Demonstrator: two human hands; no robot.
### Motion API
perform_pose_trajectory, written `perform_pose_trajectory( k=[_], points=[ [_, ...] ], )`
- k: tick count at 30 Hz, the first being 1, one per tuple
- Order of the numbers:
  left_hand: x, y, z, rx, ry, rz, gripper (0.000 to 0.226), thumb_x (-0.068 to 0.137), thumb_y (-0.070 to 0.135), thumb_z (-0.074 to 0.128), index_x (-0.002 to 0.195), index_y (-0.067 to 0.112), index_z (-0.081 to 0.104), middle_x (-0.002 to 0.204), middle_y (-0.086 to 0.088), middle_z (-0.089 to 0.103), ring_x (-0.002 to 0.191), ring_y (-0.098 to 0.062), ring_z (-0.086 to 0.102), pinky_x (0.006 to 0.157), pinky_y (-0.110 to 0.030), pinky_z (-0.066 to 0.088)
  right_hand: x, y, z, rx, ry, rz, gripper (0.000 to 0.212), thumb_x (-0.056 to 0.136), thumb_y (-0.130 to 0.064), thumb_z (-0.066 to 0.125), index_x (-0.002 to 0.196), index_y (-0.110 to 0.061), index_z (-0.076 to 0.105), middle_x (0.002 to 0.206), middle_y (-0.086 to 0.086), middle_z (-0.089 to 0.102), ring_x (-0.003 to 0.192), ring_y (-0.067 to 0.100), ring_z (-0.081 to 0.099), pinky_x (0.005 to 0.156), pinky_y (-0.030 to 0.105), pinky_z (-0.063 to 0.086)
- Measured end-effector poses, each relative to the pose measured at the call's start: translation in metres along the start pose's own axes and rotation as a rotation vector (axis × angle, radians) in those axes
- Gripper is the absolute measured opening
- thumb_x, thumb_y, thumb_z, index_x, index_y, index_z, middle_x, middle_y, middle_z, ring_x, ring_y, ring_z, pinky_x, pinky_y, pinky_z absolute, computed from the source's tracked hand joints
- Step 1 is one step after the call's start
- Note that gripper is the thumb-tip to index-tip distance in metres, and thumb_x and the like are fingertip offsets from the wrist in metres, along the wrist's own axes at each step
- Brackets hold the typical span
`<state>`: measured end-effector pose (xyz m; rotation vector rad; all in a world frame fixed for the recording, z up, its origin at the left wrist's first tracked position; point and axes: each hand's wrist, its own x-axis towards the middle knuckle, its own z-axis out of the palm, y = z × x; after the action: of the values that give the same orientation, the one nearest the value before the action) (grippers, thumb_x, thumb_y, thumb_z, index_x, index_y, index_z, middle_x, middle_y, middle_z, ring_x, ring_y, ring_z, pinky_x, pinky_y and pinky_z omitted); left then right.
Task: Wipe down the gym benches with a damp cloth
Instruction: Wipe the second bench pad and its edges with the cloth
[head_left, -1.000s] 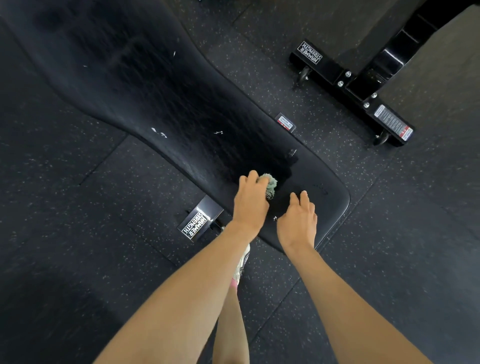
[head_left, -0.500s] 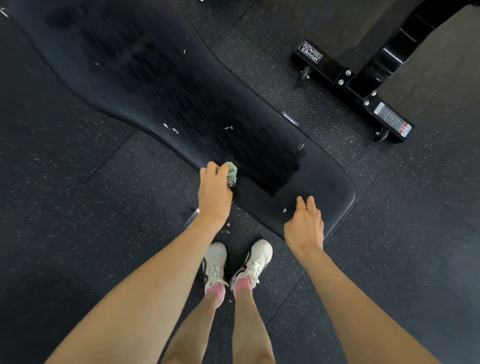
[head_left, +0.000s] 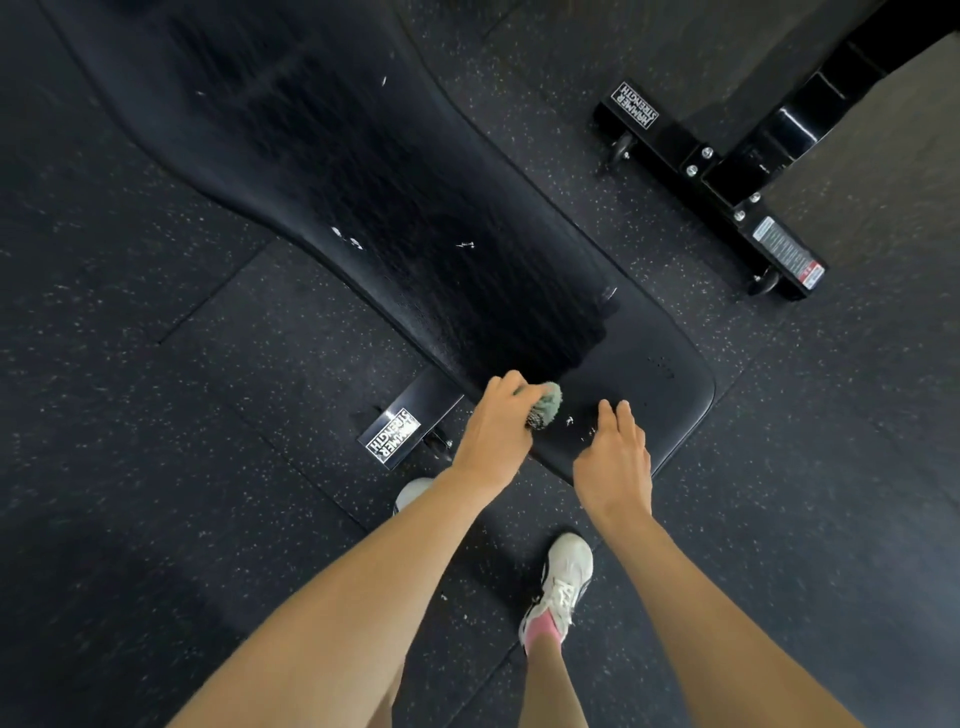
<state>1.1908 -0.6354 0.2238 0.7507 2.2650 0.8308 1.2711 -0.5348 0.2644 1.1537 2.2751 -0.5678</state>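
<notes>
Gripping the bunched green cloth (head_left: 544, 407) in my left hand (head_left: 496, 428), I am pressing it to the near end of the black padded surface (head_left: 670, 400) of the gym bench, right at the edge of the wet streak (head_left: 467, 291) running down the middle; my right hand (head_left: 615, 460) is lying just beside it, fingers straight and holding nothing, seemingly bracing on the dry end. I am judging that this dry end is what is left here; the base of a second bench (head_left: 727, 176) is standing well apart on the rubber floor (head_left: 156, 415), and I cannot tell whether that one is wiped. White flecks (head_left: 569, 420) are sitting between my hands; the cloth may be shedding them, so a careless pass could be smearing lint about rather than lifting it. Bunched so tightly, the cloth is covering little, so I am risking dry strips along the edges; my braced palm could be slipping if it strays onto the damp part; my shoe (head_left: 563, 582) is standing near the labelled frame foot (head_left: 393, 441), inviting a stubbed toe.
</notes>
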Motion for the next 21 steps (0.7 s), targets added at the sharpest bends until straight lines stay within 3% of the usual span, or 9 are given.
perform_pose_trajectory(
  k=[3, 6, 10, 14, 18, 21],
  points=[
    [-0.004, -0.015, -0.018, -0.109, 0.253, -0.132, 0.058, 0.081, -0.016, 0.054, 0.131, 0.012, 0.054, 0.109, -0.003, 0.049, 0.101, -0.012, 0.041, 0.085, -0.021, 0.04, 0.003, 0.007, 0.001, 0.006, 0.023, -0.011, 0.062, 0.096, -0.001, 0.041, 0.152, -0.006, 0.017, 0.16, 0.012, 0.009, 0.144, 0.027, 0.018, 0.116, 0.038, 0.02],
    [0.005, -0.03, -0.034, -0.06, 0.459, -0.291, 0.057, 0.081, -0.017, 0.053, 0.131, 0.009, 0.054, 0.113, -0.005, 0.051, 0.1, -0.012, 0.037, 0.083, -0.02, 0.036, 0.008, 0.012, 0.004, 0.006, 0.036, -0.025, 0.06, 0.097, -0.003, 0.04, 0.152, -0.006, 0.015, 0.16, 0.013, 0.008, 0.144, 0.027, 0.018, 0.117, 0.038, 0.021],
    [0.01, -0.024, -0.021, 0.071, 0.447, -0.263, 0.06, 0.076, -0.019, 0.054, 0.129, 0.008, 0.056, 0.113, -0.007, 0.056, 0.102, -0.026, 0.044, 0.082, -0.03, 0.041, 0.014, 0.014, 0.005, -0.017, 0.017, -0.07, 0.064, 0.096, -0.002, 0.043, 0.152, -0.007, 0.014, 0.16, 0.013, 0.007, 0.143, 0.029, 0.019, 0.115, 0.038, 0.025],
    [-0.008, -0.008, 0.017, 0.044, 0.481, -0.269, 0.068, 0.066, -0.024, 0.054, 0.124, 0.011, 0.061, 0.11, -0.003, 0.06, 0.098, -0.025, 0.049, 0.077, -0.033, 0.047, 0.022, 0.023, -0.005, -0.088, 0.006, -0.151, 0.063, 0.095, -0.003, 0.042, 0.152, -0.008, 0.016, 0.157, 0.012, 0.017, 0.137, 0.028, 0.027, 0.112, 0.036, 0.026],
    [-0.018, 0.01, 0.051, -0.005, 0.543, -0.315, 0.07, 0.06, -0.026, 0.053, 0.119, 0.011, 0.065, 0.107, -0.002, 0.062, 0.096, -0.024, 0.051, 0.083, -0.025, 0.041, 0.029, 0.042, -0.015, -0.136, -0.038, -0.279, 0.061, 0.094, -0.002, 0.04, 0.151, -0.008, 0.02, 0.155, 0.008, 0.021, 0.134, 0.026, 0.03, 0.111, 0.035, 0.026],
    [-0.021, 0.019, 0.063, -0.021, 0.585, -0.359, 0.069, 0.06, -0.026, 0.054, 0.117, 0.01, 0.066, 0.106, -0.004, 0.062, 0.096, -0.027, 0.053, 0.081, -0.032, 0.045, 0.034, 0.058, -0.021, -0.183, -0.081, -0.398, 0.061, 0.094, 0.0, 0.04, 0.151, -0.009, 0.021, 0.156, 0.006, 0.02, 0.134, 0.025, 0.029, 0.109, 0.034, 0.026]
  ],
)
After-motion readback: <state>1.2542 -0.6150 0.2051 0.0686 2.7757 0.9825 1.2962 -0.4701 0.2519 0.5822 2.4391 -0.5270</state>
